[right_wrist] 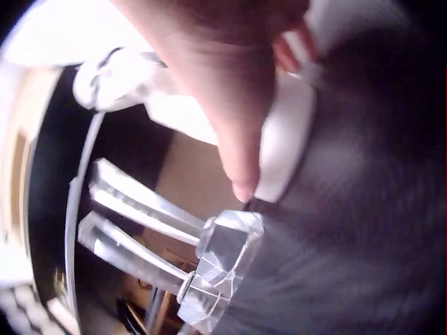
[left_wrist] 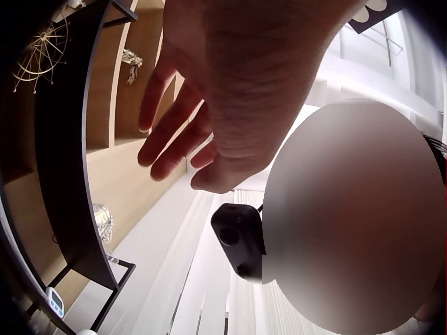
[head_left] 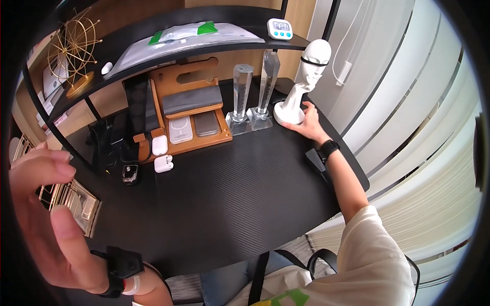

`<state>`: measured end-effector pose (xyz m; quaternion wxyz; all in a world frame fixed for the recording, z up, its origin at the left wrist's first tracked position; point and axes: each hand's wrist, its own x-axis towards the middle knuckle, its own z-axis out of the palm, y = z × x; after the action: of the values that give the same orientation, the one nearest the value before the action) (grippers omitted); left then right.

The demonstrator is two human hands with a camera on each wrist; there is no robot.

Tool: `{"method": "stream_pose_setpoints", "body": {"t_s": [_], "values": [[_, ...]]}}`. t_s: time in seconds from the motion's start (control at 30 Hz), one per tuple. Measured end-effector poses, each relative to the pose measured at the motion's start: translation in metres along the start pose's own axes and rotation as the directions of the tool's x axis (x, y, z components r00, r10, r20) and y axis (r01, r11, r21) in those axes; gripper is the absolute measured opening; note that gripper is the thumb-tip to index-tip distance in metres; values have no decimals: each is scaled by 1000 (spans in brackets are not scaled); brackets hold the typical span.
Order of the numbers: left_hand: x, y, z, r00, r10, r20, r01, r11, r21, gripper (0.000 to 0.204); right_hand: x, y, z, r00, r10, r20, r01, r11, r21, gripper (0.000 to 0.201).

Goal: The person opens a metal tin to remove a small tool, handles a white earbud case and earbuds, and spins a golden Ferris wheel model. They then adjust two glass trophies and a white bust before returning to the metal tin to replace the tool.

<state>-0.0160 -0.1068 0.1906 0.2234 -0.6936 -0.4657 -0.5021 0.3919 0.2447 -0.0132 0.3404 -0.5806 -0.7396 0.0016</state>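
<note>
At the right end of the black desk (head_left: 219, 199) stands a white mannequin-head figure (head_left: 291, 109), its chin on a sculpted hand and a black band across its face. My right hand (head_left: 310, 127) grips its round base, thumb at the front and fingers round the right side. In the right wrist view, the thumb lies along the white base (right_wrist: 286, 132), close to a crystal trophy (right_wrist: 230, 230). My left hand (head_left: 48, 224) is raised at the left, fingers loosely bent and holding nothing. The left wrist view also shows that hand (left_wrist: 230, 98) with nothing in it.
Two crystal trophies (head_left: 242, 94) stand left of the figure. A wooden organizer (head_left: 224, 133) holds a phone-like slab and cards, with earbud cases (head_left: 162, 164) before it. Above runs a black shelf with a timer (head_left: 279, 29), a plastic-wrapped packet (head_left: 189, 41) and a gold wheel ornament (head_left: 76, 48).
</note>
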Motion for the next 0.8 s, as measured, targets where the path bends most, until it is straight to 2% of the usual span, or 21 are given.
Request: {"method": "stream_pose_setpoints", "body": {"t_s": [0.03,0.1,0.13,0.17,0.23,0.27,0.37,0.4,0.47,0.5,0.53,0.57,0.6,0.67,0.8], "values": [[-3,-2,0,1000,0,-7,0,1000,-3,26,-4,-6,-13,1000,-3,-4,3,1000,-5,100],[-9,-5,-2,992,-76,-103,62,988,-138,30,-13,-23,-52,985,-44,167,89,958,-271,87],[-9,-7,-14,991,-95,-97,99,994,39,31,-19,-32,-63,984,-155,88,174,946,-275,58],[-7,-9,-18,990,-98,-99,103,994,43,31,-18,-44,-68,983,-159,90,178,945,-274,58],[5,-14,-22,996,73,-52,-73,997,-14,30,-16,-72,-68,987,-30,157,24,999,42,40],[13,-18,-22,986,161,-34,-162,986,-48,33,-15,-78,-56,992,-111,61,108,992,59,34],[38,-27,-20,911,413,8,-408,902,-138,50,0,-96,-28,982,-185,-27,186,964,191,41],[43,-30,-20,871,491,18,-482,860,-167,57,8,-98,-17,981,-190,-25,192,962,194,41],[49,-34,-23,769,639,36,-615,754,-231,71,24,-102,0,972,-232,-34,234,968,90,44],[34,-30,-31,769,639,38,-616,755,-227,71,30,-105,4,972,-235,-34,237,967,93,44],[8,-22,-43,912,397,106,-398,917,-10,38,35,-109,5,984,-169,54,161,978,132,45],[-3,-15,-45,987,116,107,-138,967,216,30,36,-117,4,984,-105,146,81,984,162,46],[-7,-16,-45,988,115,106,-136,966,218,30,35,-123,1,979,-80,186,24,959,284,43],[-6,-9,-36,997,60,39,-66,979,195,29,41,-116,7,975,-100,201,36,954,296,42],[-4,-8,-30,999,45,30,-49,988,147,30,38,-119,0,969,-140,203,77,953,293,43]]}}
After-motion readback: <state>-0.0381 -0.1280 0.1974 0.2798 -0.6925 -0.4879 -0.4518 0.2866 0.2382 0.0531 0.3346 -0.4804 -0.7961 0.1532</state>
